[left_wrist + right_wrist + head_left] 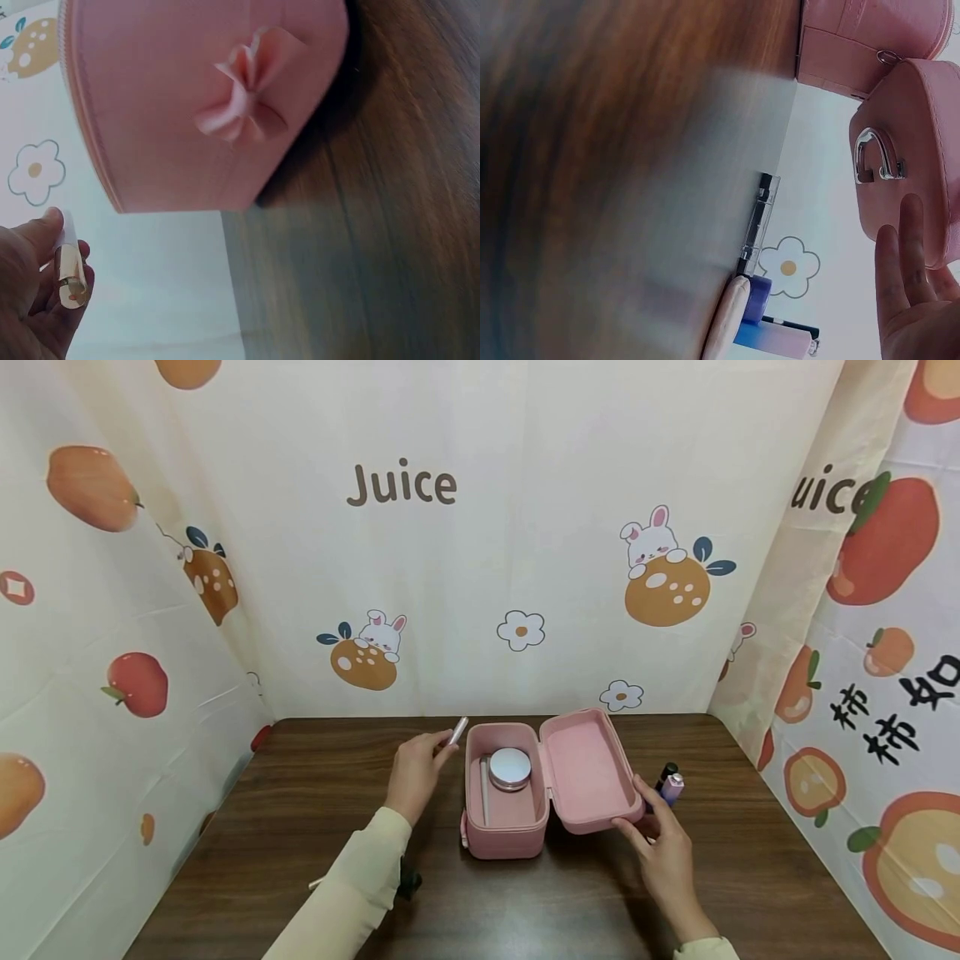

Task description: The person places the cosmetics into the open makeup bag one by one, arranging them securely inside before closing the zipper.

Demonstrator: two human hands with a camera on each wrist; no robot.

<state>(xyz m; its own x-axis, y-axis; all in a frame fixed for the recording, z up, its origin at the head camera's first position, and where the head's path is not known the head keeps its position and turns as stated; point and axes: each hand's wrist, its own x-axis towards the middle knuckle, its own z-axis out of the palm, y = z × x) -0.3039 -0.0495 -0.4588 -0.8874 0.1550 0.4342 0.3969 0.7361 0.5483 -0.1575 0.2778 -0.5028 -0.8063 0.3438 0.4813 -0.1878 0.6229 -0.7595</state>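
A pink cosmetic case (504, 842) stands on the dark wood table with its lid (587, 768) swung out to the right. Inside lie a round silver-white cosmetic container (510, 767) and a slim pale stick (484, 793). My left hand (417, 775), beside the case's upper left corner, pinches a small white-and-gold cosmetic tube (71, 271). In the left wrist view a pink bow (244, 97) shows on the case's side. My right hand (662, 853) holds the lid's near right corner, fingers (911, 247) along its outer face below the metal handle (876, 154).
Just beyond my right hand stand a black-capped tube (667, 772) and a pink-to-blue tube (672, 789). In the right wrist view a clear-and-black tube (757, 225) and a pale pink rounded item (729, 319) appear too. A black object (408, 880) shows beside my left sleeve. Printed curtains enclose the table.
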